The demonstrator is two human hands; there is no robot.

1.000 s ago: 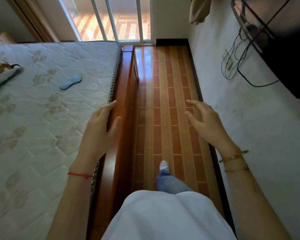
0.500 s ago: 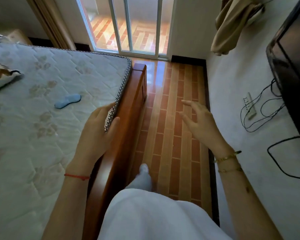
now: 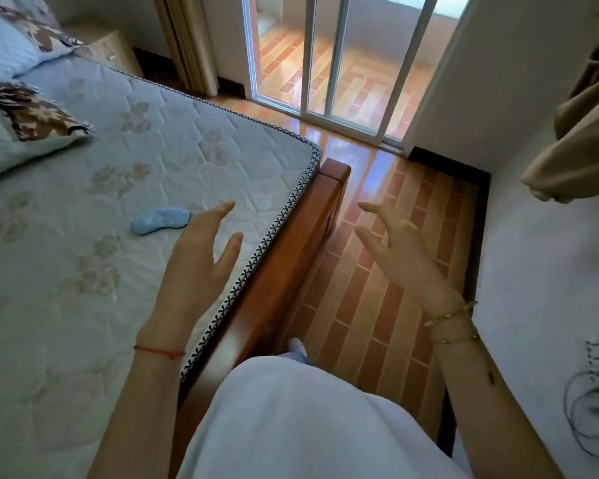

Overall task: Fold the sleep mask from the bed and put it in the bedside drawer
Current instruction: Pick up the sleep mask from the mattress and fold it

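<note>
A light blue sleep mask [image 3: 160, 220] lies flat on the quilted mattress [image 3: 83, 236], a short way in from the bed's foot edge. My left hand [image 3: 198, 264] hovers over the mattress just right of the mask, fingers spread, holding nothing. My right hand [image 3: 395, 250] is raised over the tiled floor beside the bed, fingers apart and empty. A wooden bedside cabinet [image 3: 113, 53] with a drawer knob stands at the far head end of the bed.
A wooden footboard [image 3: 284, 271] runs along the mattress edge. Pillows [image 3: 21, 122] lie at the upper left. A narrow tiled aisle [image 3: 377, 305] runs between bed and white wall. Sliding glass doors [image 3: 343, 63] stand ahead, and cables [image 3: 592, 395] hang at the right.
I have walked forward along the footboard and turned left. The mask is now closer. My left hand lifted off the mattress edge and moved toward the mask.
</note>
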